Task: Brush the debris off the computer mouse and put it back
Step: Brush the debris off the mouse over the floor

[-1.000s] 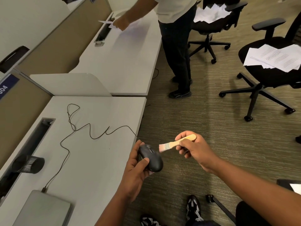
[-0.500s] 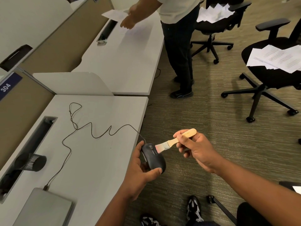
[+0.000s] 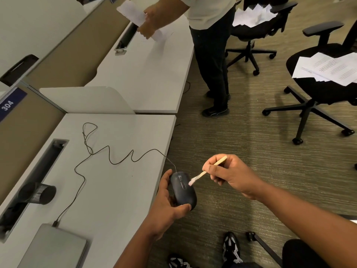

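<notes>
Left hand [image 3: 164,206] gripped the black wired mouse [image 3: 183,190] beside the counter [image 3: 116,190] edge; right hand [image 3: 229,175] pinched a wooden brush [image 3: 204,173], bristles touching the mouse.

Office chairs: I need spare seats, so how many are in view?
2. One chair stands at top centre-right, one chair at the right edge; both hold papers. Others may sit outside the frame.

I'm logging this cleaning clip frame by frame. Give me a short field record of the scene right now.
left hand: holds the mouse just off the desk's edge
right hand: holds the brush by its wooden handle
brush tip: bristles at the mouse's top, beside the scroll wheel
cable: trails across the desk to the laptop
background: a standing person handling paper
</notes>
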